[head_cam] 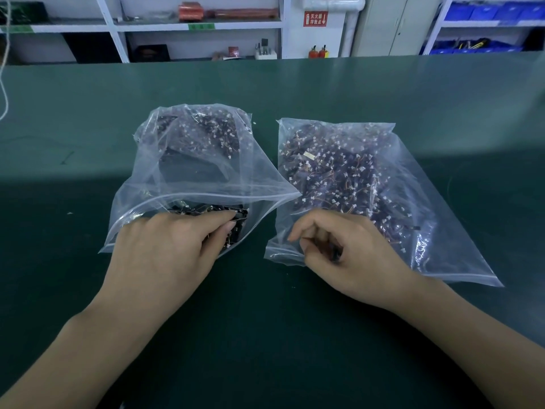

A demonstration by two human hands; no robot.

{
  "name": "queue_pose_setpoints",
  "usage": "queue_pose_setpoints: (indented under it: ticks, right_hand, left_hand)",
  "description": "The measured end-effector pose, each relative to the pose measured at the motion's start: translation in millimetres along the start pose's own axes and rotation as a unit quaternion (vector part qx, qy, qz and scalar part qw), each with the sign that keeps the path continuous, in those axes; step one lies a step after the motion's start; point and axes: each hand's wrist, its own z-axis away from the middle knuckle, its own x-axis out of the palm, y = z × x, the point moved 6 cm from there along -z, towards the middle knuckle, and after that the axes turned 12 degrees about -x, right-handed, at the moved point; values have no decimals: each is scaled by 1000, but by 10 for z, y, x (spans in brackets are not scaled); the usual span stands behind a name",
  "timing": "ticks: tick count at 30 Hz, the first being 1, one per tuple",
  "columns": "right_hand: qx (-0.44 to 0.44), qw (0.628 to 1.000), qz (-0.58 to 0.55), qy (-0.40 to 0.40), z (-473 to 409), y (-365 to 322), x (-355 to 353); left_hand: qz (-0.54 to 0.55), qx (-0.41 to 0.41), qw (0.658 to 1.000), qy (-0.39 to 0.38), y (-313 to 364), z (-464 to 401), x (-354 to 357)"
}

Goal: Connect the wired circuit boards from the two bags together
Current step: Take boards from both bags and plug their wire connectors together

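Observation:
Two clear plastic zip bags lie side by side on the green table. The left bag (188, 160) is open at its near end and holds dark wired circuit boards with white connectors. My left hand (165, 249) reaches into its mouth, and its fingertips pinch a dark board (240, 214) there. The right bag (368, 178) is packed with small dark boards, thin orange wires and white plugs. My right hand (342, 249) rests at its near opening, fingers curled around a small dark board (336, 253) that is mostly hidden in the palm.
The green table mat (88, 119) stretches far to all sides. A white cord (3, 84) hangs at the far left edge. Shelving (165, 26) with boxes, and blue bins (483, 13) at the right, stand behind the table's far edge.

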Motion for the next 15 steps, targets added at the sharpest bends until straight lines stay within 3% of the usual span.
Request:
queue_pose_setpoints:
  ticks: [3,7,15]
  right_hand:
    - [14,1000,-10,10,8,22,-6]
    - [58,994,-80,34,-5,26,-17]
    - [97,983,-157,25,-8,3,19]
  left_hand:
    - [49,26,998,28,25,23,-11]
    - [199,37,978,46,74,49,-33]
    - [360,-17,933,-18,273,114,56]
